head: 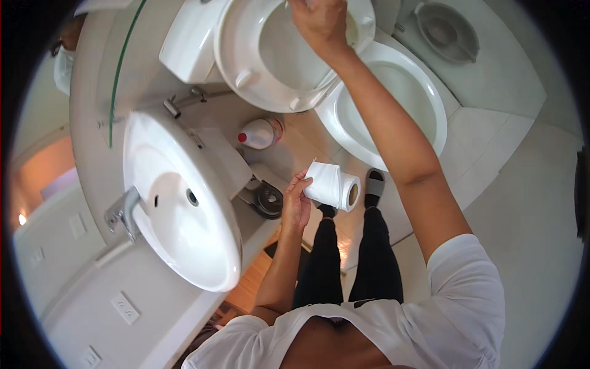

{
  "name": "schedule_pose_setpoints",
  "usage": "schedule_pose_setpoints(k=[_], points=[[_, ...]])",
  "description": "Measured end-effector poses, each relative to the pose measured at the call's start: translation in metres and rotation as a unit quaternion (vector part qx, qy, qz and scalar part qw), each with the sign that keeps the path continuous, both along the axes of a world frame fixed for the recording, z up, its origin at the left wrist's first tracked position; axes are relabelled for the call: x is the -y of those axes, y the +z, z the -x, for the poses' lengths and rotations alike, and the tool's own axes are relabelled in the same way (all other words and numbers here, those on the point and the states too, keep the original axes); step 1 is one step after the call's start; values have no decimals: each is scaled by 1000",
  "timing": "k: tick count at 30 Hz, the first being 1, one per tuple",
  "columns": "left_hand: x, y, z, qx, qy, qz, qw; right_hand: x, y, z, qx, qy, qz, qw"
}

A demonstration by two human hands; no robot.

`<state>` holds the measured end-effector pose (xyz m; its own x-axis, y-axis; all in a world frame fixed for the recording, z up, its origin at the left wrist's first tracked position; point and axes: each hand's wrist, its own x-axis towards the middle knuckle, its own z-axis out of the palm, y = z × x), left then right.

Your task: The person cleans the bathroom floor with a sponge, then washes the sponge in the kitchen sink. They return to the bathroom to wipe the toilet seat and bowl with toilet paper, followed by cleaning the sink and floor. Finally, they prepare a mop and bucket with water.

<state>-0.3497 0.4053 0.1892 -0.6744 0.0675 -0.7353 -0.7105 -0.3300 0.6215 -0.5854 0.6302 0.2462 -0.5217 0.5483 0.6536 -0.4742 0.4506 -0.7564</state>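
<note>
My left hand point(297, 199) grips a toilet paper roll point(353, 193) by its loose white sheets, in front of my legs. The cardboard core faces right. My right hand point(321, 25) reaches up over the raised toilet seat point(237, 50), fingers curled. A small bit of white shows at its fingertips, which the picture's top edge cuts off, so whether it holds something is unclear. Behind the seat ring stands the raised lid point(286, 60). The toilet bowl point(438, 110) lies open to the right, partly hidden by my right forearm.
A white washbasin point(184, 249) with a chrome faucet point(126, 212) juts out at left, below a glass shelf point(120, 69). A white bottle point(260, 133) with a red cap and a dark round object point(268, 199) are low beside the toilet. The cistern point(191, 41) stands upper left.
</note>
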Motion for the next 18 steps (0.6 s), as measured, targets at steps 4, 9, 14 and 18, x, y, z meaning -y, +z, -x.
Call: schedule_pose_setpoints(k=[4,9,14,18], points=[[9,-2,-4,13,37,-12,999,-3,33,36,-38,-38,-229,972],[31,-14,-17,-19,91,-26,995,-2,48,19,39,53,-246,967],[47,-19,-21,-23,118,-41,992,-40,61,-99,264,22,-171,949],[52,-13,-20,-20,136,-40,990,-60,56,-197,367,-18,-151,918]])
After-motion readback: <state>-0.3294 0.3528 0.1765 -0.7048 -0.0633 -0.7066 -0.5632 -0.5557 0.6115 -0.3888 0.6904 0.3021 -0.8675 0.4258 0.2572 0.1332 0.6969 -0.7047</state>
